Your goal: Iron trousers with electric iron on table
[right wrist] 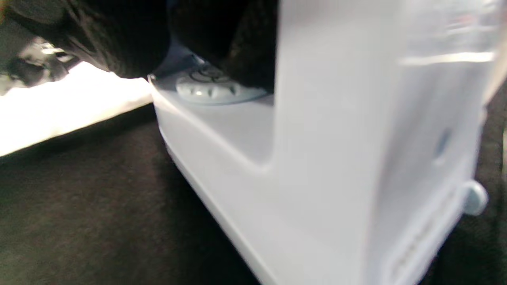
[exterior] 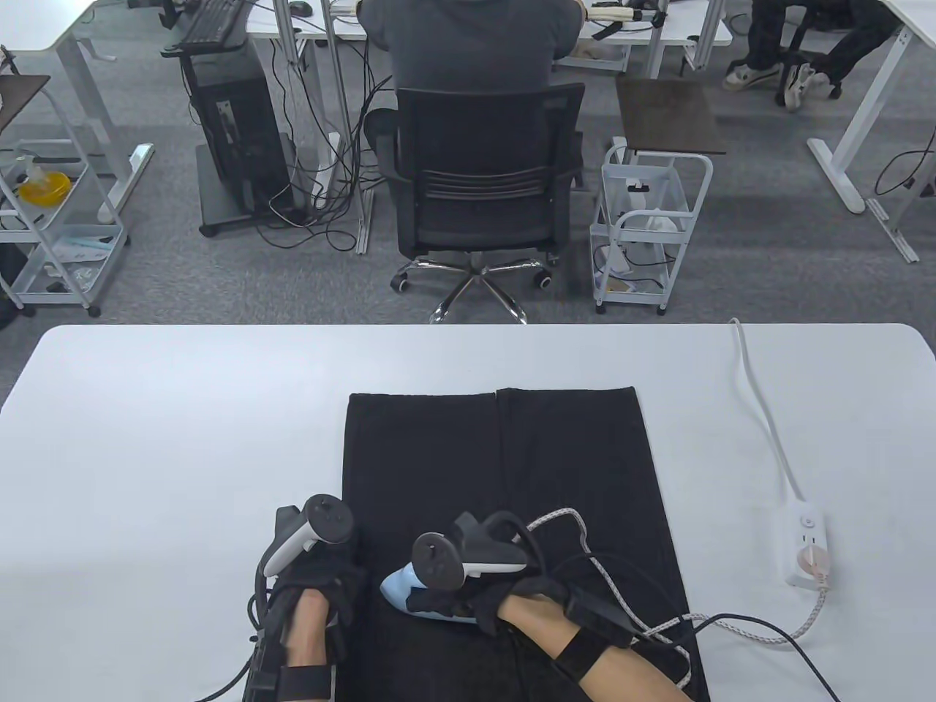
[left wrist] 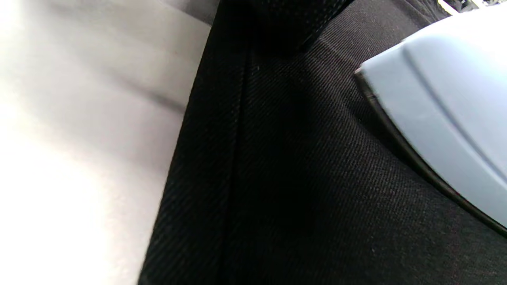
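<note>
Blue iron (exterior: 409,592) under right hand (exterior: 504,585); dial (right wrist: 214,89) only in wrist view.

Open-plan office. Grey carpet floor (exterior: 768,241). Swivel chair (exterior: 479,183) at 12 o'clock, seated person (exterior: 472,44) at desk. Computer tower (exterior: 238,139) at 11 o'clock. White trolleys (exterior: 643,227) at 1 and 9 o'clock.

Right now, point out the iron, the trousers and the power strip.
iron (exterior: 398,589): table view, its pale blue nose.
trousers (exterior: 570,453): table view, the right leg's flat cloth.
power strip (exterior: 804,545): table view, its white top face.
</note>
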`<act>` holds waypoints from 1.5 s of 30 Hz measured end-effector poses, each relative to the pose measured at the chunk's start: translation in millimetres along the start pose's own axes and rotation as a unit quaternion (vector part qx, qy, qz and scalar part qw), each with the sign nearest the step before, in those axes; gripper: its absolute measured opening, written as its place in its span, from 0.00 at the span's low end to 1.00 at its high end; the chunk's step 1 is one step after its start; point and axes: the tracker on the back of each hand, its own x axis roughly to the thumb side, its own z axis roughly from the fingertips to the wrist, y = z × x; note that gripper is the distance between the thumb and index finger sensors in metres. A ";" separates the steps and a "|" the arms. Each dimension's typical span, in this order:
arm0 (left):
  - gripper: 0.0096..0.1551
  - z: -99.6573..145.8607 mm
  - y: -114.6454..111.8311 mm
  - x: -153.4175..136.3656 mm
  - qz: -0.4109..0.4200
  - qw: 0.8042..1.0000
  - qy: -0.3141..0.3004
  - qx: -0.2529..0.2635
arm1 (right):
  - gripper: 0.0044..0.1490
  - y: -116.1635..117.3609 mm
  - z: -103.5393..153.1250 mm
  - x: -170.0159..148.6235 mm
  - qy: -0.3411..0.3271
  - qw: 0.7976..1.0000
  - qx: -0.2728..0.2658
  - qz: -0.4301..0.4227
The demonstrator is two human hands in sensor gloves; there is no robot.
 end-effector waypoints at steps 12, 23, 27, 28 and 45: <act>0.49 0.3 -2.4 -0.8 0.005 1.000 -0.003 -0.001 | 0.36 -75.4 143.8 -76.0 0.098 0.956 -0.244 -0.129; 0.49 0.0 -3.5 -0.2 0.008 1.000 -0.006 -0.002 | 0.37 -103.1 250.7 -235.3 0.388 0.851 -0.303 -0.184; 0.49 -0.2 -3.4 -0.4 0.009 1.000 -0.006 -0.003 | 0.37 -100.9 260.9 -280.7 0.420 0.796 -0.330 -0.284; 0.49 -0.3 -3.4 -0.3 0.010 1.000 -0.007 -0.003 | 0.38 -98.9 260.7 -288.1 0.419 0.782 -0.339 -0.314; 0.49 -0.5 -3.1 0.0 0.015 1.000 -0.012 -0.002 | 0.39 0.7 207.4 -320.9 0.429 0.765 -0.316 -0.361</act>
